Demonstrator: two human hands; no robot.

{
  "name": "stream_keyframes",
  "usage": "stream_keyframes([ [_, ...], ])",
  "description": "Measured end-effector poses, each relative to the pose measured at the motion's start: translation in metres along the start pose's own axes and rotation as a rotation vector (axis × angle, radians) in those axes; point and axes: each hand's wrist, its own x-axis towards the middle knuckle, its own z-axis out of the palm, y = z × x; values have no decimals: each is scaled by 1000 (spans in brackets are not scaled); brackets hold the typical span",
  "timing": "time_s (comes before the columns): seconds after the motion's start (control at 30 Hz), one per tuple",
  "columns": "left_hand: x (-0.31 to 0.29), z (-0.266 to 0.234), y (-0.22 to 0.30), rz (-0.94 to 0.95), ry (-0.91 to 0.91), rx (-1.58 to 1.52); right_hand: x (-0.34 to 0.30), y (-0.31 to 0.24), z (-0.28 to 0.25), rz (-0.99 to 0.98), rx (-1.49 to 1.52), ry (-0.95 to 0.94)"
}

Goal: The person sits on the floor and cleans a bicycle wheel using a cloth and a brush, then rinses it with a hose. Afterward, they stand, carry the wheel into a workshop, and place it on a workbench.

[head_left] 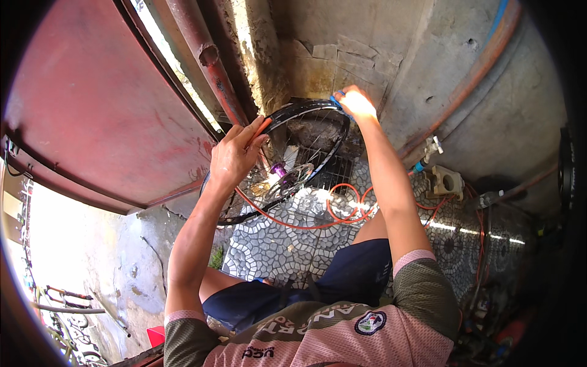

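A bicycle wheel (335,147) with a black rim, thin spokes and a purple hub (278,169) stands tilted in front of me, above a floor grate. My left hand (234,158) is closed round a thin orange hose (287,225), at the upper left of the rim. The hose's end pokes out past my fingers beside the rim. At the top right of the rim, my right hand (357,103) grips a small blue object (337,98) against it. Bright sunlight washes out that hand, and the blue object's kind cannot be made out.
Pebble-patterned tiles (269,251) cover the floor, with the orange hose coiled on them. A water tap (433,145) with a blue fitting juts from the right wall. A red metal panel (98,110) stands left, next to a rusty pipe (211,67). Bicycle parts (67,296) lie at lower left.
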Motion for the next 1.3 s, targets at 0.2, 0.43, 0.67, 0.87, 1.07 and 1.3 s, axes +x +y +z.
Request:
stream_keyframes([
  [0.2,3,7,-2,21,33,13,33,59,20,19,1008,-101],
  [0.43,-3,-3,-16,-25,34,38,-13,16,7,113,1670,-286],
  [0.67,-1,-2,-11,-4,23,35,-23,7,-37,58,1511,13],
  [0.87,4,1,-7,0,5,33,-8,-15,-34,-152,1759,-510],
  [1.07,3,0,-10,8,11,28,-19,-20,-11,-179,1430,-531],
  [1.3,3,-4,-16,-23,20,47,-18,-45,-43,-329,408,-153],
])
